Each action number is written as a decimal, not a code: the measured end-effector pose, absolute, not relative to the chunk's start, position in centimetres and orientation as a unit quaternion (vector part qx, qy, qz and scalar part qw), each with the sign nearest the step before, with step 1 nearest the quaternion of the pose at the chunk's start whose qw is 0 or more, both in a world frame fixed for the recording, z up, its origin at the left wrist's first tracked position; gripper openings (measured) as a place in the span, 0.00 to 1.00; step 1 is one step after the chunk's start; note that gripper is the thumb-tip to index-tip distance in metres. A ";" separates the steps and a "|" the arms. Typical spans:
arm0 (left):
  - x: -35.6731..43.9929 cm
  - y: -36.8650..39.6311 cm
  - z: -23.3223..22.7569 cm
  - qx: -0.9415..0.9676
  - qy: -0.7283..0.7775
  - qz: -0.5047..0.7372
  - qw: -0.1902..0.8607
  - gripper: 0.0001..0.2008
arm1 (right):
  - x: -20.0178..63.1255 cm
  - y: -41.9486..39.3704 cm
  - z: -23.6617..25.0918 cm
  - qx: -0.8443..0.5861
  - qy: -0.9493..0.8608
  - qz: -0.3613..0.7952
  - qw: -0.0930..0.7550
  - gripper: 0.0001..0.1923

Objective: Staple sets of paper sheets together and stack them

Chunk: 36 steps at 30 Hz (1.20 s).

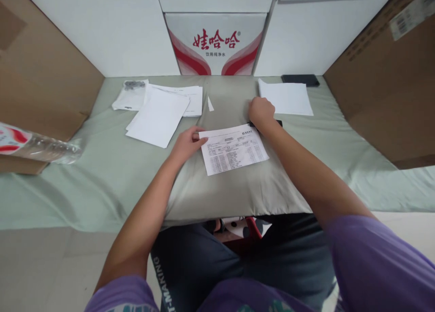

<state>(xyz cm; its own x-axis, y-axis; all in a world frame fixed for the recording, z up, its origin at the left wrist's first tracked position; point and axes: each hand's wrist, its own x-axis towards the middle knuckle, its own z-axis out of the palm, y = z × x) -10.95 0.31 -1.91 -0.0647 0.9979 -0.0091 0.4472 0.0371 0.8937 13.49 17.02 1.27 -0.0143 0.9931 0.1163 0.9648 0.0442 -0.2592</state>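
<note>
A printed sheet with rows of text and a table lies on the cloth in front of me, slightly turned. My left hand pinches its upper left corner, thumb on top. At the upper right corner, my right hand is closed in a fist over a black, stapler-like tool. Only the tool's ends show beside the hand and wrist; the rest is hidden. Just beyond my right hand lies a stack of white paper.
Left of centre are overlapping white sheets, a clear packet and a paper scrap. A dark phone-like slab lies at the back right. Cartons flank the cloth; white boxes stand behind. A plastic bottle juts in left.
</note>
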 end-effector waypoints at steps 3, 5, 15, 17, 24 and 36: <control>-11.0 0.3 -2.1 0.571 0.625 0.387 0.366 0.17 | 13.3 17.5 1.1 -0.698 -0.702 0.055 0.130 0.20; -10.9 0.2 -2.2 0.564 0.622 0.394 0.373 0.17 | 13.3 17.7 0.9 -0.702 -0.698 0.060 0.125 0.20; -10.8 0.0 -2.3 0.544 0.626 0.408 0.383 0.17 | 13.7 18.3 0.0 -0.677 -0.714 0.098 0.151 0.24; -10.9 -0.1 -2.3 0.545 0.617 0.414 0.388 0.17 | 13.5 18.0 0.3 -0.684 -0.708 0.093 0.150 0.22; -10.8 -0.1 -2.0 0.546 0.615 0.419 0.386 0.18 | 12.9 16.6 1.6 -0.681 -0.717 0.086 0.120 0.18; -8.7 0.2 -0.8 0.527 0.671 0.480 0.203 0.08 | 13.4 16.6 1.5 -0.667 -0.728 0.089 0.130 0.24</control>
